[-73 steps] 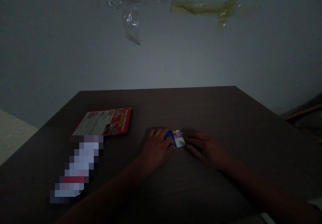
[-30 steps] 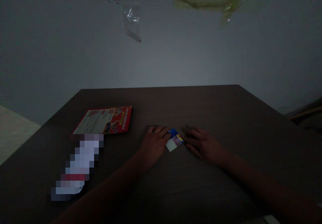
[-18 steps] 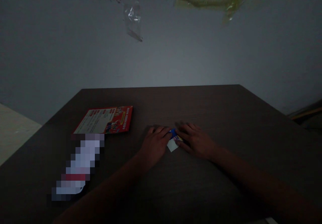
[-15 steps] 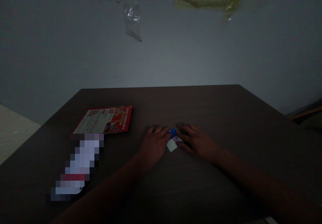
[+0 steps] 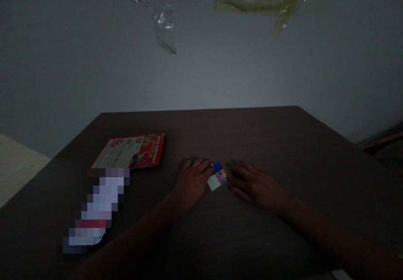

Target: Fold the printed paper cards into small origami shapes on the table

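A small folded paper (image 5: 215, 182), blue at the top with a printed multicolour patch and a white part, lies on the dark table. My left hand (image 5: 192, 181) rests palm down at its left side, fingers spread, the index fingertip touching the paper's left edge and covering a bit of it. To the right, my right hand (image 5: 255, 187) lies low over the table, fingers loosely stretched toward the paper. Its fingertips are close to the right corner; contact cannot be made out.
A red and white printed booklet or box (image 5: 129, 152) lies on the left of the dark wooden table (image 5: 201, 133). Nearer me is a pale blurred-out object (image 5: 100, 204). Behind the table stands a grey wall (image 5: 201, 70) with tape. A white corner (image 5: 341, 275) shows at lower right.
My right hand has drawn back to the right, off the paper, uncovering more of its blue and printed parts. My left hand stays at the paper's left edge.
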{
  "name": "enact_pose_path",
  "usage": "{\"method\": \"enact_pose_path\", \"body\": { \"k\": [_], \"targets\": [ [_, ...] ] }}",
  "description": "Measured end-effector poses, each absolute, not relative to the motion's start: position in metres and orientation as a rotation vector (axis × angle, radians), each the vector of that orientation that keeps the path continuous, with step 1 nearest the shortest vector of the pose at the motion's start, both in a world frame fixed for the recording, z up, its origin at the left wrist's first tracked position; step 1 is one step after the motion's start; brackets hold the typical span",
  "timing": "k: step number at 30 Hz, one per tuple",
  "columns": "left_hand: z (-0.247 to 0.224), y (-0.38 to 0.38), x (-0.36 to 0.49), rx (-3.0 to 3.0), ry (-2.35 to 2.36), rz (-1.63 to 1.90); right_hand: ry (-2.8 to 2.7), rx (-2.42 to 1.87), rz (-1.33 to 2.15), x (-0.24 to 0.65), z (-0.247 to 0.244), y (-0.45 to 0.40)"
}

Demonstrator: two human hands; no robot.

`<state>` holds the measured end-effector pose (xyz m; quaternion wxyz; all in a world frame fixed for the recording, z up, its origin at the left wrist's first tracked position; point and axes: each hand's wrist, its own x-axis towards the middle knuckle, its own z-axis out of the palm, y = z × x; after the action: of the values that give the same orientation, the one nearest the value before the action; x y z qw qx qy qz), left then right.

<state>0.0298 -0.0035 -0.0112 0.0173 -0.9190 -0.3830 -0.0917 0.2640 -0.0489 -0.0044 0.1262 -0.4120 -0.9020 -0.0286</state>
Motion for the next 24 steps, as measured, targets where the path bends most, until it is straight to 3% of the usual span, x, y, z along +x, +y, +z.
{"method": "enact_pose_path", "body": {
  "k": [24],
  "targets": [
    [-0.004,-0.006,0.03,-2.791,-1.223,-0.315,-2.611,-1.091,0.082,0.233,-0.005,-0.044]
  ]
}}
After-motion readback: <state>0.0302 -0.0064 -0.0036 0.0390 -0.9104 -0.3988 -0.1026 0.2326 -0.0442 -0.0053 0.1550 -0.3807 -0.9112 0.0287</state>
